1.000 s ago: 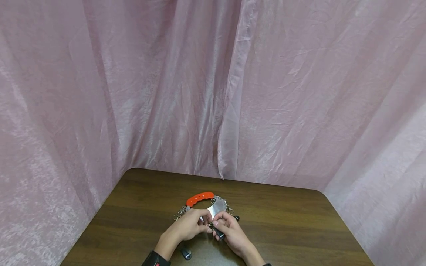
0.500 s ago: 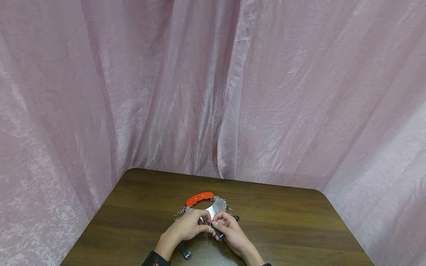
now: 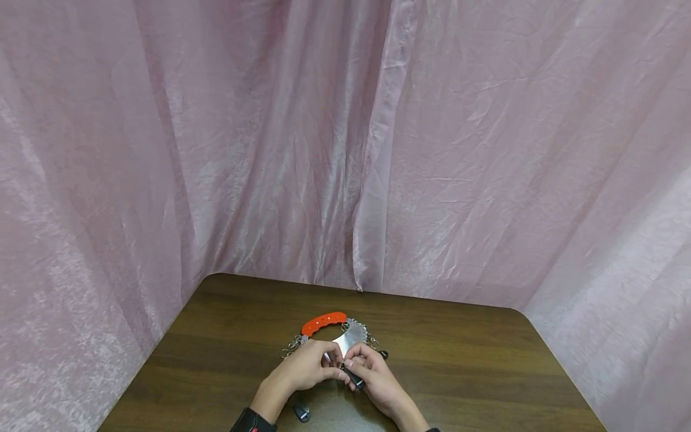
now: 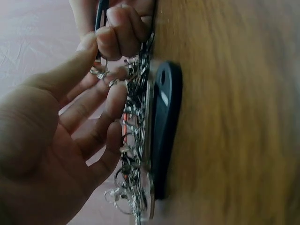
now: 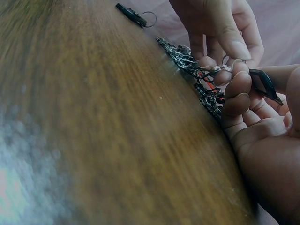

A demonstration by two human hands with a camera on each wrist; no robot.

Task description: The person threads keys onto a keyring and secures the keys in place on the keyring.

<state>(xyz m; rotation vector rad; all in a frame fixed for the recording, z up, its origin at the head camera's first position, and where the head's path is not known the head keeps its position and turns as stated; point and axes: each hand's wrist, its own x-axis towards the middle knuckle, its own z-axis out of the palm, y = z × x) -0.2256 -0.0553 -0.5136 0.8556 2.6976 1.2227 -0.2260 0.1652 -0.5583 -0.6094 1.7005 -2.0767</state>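
Observation:
My right hand [image 3: 375, 384] grips a black key fob [image 3: 353, 377] between thumb and curled fingers. A small metal split ring [image 5: 237, 61] sits at the fob's end, and the thumb and fingertips of my left hand [image 3: 308, 367] pinch it. Just beyond both hands lies a large key ring holder with an orange grip [image 3: 324, 323] and a shiny metal plate [image 3: 351, 337]. Bunches of small rings and clasps [image 4: 133, 108] hang along it. The hands cover its near part.
A second black fob [image 3: 301, 412] lies on the brown wooden table [image 3: 459, 372] near my left wrist. Another black fob [image 3: 384, 354], with a ring on it, lies right of the holder. Pink curtains [image 3: 459, 150] stand behind and beside the table.
The left thumb and fingertips shift slightly at the ring beside the fob. The right hand, the holder and the loose fobs stay in place.

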